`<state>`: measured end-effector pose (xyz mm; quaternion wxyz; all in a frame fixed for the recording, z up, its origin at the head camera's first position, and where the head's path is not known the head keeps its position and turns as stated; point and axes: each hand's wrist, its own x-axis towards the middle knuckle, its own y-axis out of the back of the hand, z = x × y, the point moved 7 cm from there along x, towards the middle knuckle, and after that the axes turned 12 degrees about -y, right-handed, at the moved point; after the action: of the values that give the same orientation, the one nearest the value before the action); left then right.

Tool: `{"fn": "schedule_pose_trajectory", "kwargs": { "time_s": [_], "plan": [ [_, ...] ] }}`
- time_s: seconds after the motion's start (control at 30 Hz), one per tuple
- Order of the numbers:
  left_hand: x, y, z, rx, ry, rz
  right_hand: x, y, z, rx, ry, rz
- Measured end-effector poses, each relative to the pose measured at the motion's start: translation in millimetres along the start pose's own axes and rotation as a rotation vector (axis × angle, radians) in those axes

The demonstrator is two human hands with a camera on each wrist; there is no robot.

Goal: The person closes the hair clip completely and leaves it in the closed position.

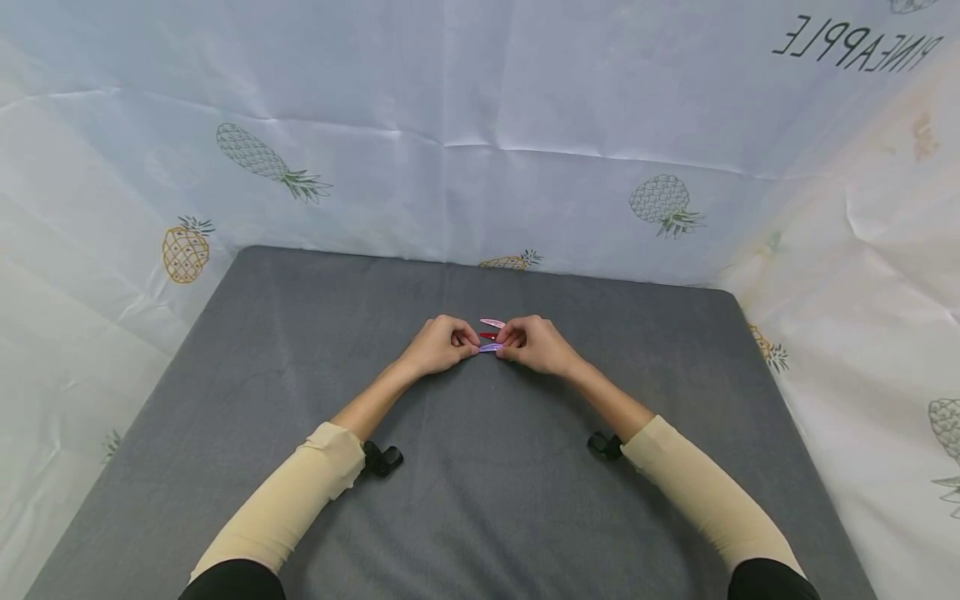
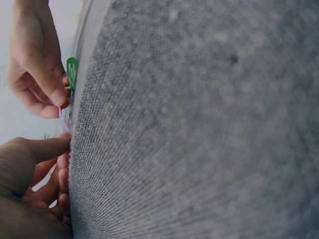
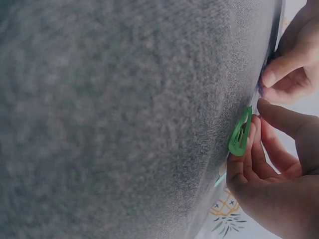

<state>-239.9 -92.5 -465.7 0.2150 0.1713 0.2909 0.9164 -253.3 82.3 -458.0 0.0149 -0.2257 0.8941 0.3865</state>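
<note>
Mid-table on the grey mat (image 1: 480, 500) | left hand (image 1: 438, 346) and right hand (image 1: 534, 344) each pinch an end of the purple clip (image 1: 490, 347) | its long axis runs left-right between them | pink clip (image 1: 492, 323) and red clip (image 1: 488, 336) lie just behind

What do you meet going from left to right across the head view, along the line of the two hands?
Yellow pineapple print → left hand → purple hair clip held between both hands → right hand → white printed cloth wall.
</note>
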Motion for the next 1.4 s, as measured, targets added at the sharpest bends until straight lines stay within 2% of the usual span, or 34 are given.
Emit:
{"fn": "schedule_pose_trajectory", "kwargs": {
  "time_s": [0.5,1.0,1.4],
  "plan": [
    [-0.7,-0.6,0.4,0.003,0.007,0.013,-2,0,-2,-0.040,0.006,0.013],
    [-3.0,-0.7,4.1,0.005,-0.003,0.012,-7,10,-1,0.011,0.007,0.033],
    [-2.0,-2.1,8.4,0.018,-0.008,0.000,-15,17,2,0.005,-0.004,0.042]
  ]
}}
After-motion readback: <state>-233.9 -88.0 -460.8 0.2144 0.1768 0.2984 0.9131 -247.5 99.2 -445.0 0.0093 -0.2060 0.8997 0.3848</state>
